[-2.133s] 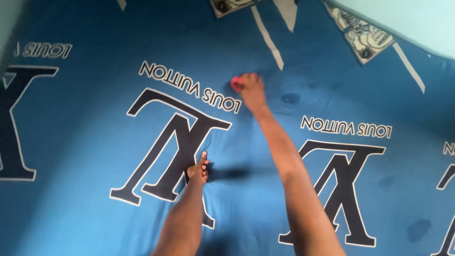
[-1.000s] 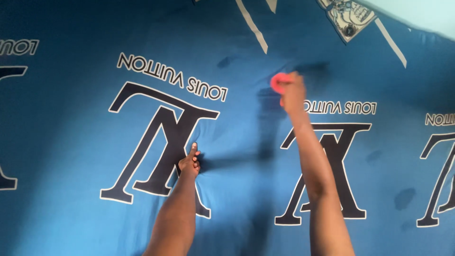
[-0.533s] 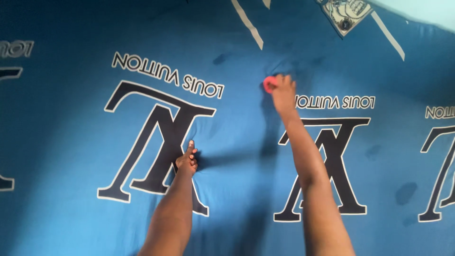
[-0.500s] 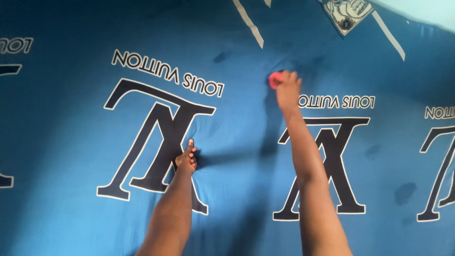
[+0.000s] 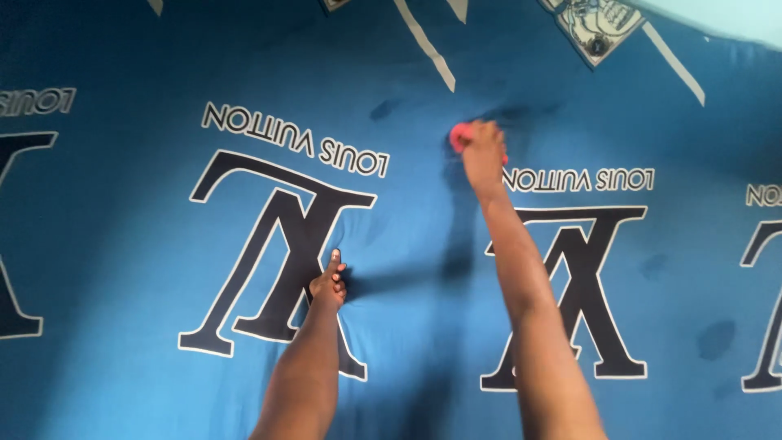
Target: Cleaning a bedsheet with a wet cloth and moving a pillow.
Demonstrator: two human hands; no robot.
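Your right hand (image 5: 482,155) reaches far forward across the blue sheet (image 5: 122,244), the arm stretched nearly straight. It lies palm-down over a small pink-red object (image 5: 459,135), which peeks out at the hand's left edge and a little at its right. The fingers cover most of the object, pressing it against the cloth; you cannot tell from here whether they curl around it or simply lie flat on top.

Your left hand (image 5: 328,282) sits closer to you and well apart from the right. Its fingers are bunched together with the tips on the sheet, resting on the edge of a large dark letter emblem (image 5: 277,253). It holds nothing that shows; whether it pinches the fabric is too small to tell.

The sheet fills almost the whole view. It carries several large dark emblems with white outlines, each with a line of white-edged lettering beside it; one emblem (image 5: 570,293) lies under your right forearm. Darker patches (image 5: 717,338) mark the cloth to the right of your right arm, and another (image 5: 383,107) lies just left of the pink-red object. Pale diagonal stripes (image 5: 423,42) and a patterned diamond patch (image 5: 599,28) run along the far edge, beyond your right hand. A pale surface (image 5: 725,16) shows at the top right corner. Soft shadows of both arms fall on the cloth between them.
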